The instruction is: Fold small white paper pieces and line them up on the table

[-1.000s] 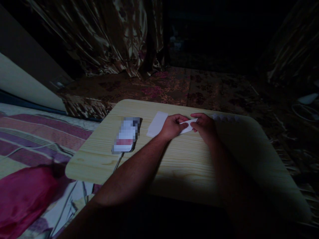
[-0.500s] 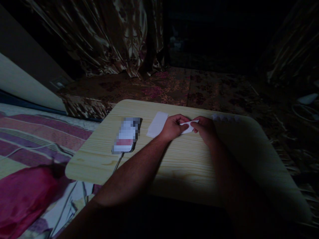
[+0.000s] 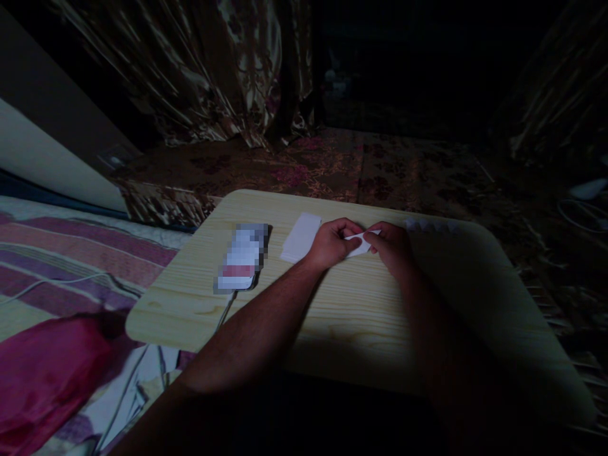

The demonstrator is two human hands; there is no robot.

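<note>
A small folded piece of white paper [image 3: 357, 246] is pinched between both hands above the wooden table [image 3: 351, 316]. My left hand [image 3: 332, 244] is closed on its left part, thumb on top. At its right end, my right hand [image 3: 392, 246] grips it between thumb and fingers. Just left of my left hand lies a stack of white paper strips [image 3: 301, 235]. Several small folded white pieces [image 3: 431, 225] stand in a row near the table's far edge, beyond my right hand. The fingers' undersides are hidden.
A phone [image 3: 241, 256], its screen blurred, lies on the table's left side with a white cable [image 3: 225, 311] running off the near edge. A striped bed [image 3: 71, 253] with a pink cloth [image 3: 52, 380] is at left. Patterned curtains [image 3: 247, 69] hang behind.
Both hands stay almost in place, still holding the folded paper. The whole view has shifted very slightly; nothing else visibly moved.
</note>
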